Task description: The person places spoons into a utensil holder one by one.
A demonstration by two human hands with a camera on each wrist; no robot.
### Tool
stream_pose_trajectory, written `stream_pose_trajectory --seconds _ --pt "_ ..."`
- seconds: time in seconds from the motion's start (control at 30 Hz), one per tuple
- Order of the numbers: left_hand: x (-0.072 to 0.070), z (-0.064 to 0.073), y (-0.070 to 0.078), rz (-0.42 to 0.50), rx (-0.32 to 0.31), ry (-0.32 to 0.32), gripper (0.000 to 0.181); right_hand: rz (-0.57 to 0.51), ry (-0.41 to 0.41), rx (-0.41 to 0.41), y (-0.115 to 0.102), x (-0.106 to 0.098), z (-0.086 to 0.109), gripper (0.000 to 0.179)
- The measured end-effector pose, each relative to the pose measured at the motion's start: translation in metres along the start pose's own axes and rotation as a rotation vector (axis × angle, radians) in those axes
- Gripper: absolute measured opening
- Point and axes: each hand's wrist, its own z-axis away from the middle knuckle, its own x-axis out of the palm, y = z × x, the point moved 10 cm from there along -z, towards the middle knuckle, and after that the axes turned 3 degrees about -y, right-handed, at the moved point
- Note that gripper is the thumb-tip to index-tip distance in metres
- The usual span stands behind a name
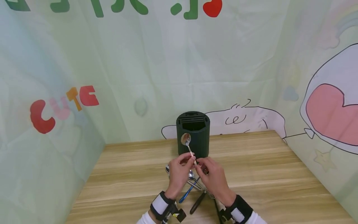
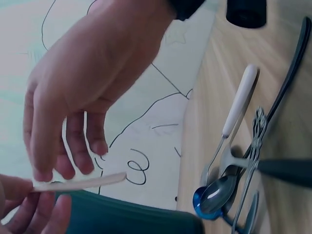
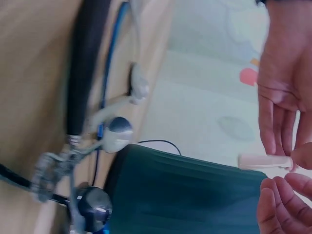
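A metal spoon (image 1: 185,139) with a pale handle is raised bowl-up before a dark green utensil holder (image 1: 203,144). My left hand (image 1: 179,172) pinches its handle between thumb and fingers. Close beside the lower handle is my right hand (image 1: 213,175), its fingers loosely bent. In the right wrist view, the pale handle (image 3: 263,161) passes above the right fingertips, not visibly gripped by them. The left wrist view has the handle's free end (image 2: 114,178) sticking out past the left fingers.
Beneath the hands lies a crossed pile of cutlery: a blue handle (image 1: 185,196), a black-handled utensil (image 1: 197,203), a white-handled utensil (image 2: 241,97) and several spoons. The wooden table (image 1: 134,174) meets printed cloth walls (image 1: 139,62) at the back and sides.
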Motion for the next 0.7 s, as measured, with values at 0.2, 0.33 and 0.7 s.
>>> stream_pose_trajectory --seconds 0.2,0.33,0.7 --pt "0.001 -0.002 0.023 -0.001 0.056 -0.070 0.018 -0.161 -0.036 0.093 0.011 -0.010 -0.019 0.026" --pt "0.004 -0.007 0.008 -0.030 0.065 -0.105 0.021 -0.348 -0.113 0.200 0.018 -0.007 -0.035 0.029" --pt "0.012 -0.014 0.006 0.009 0.124 -0.222 0.021 -0.459 -0.172 0.296 0.008 -0.012 -0.053 0.014"
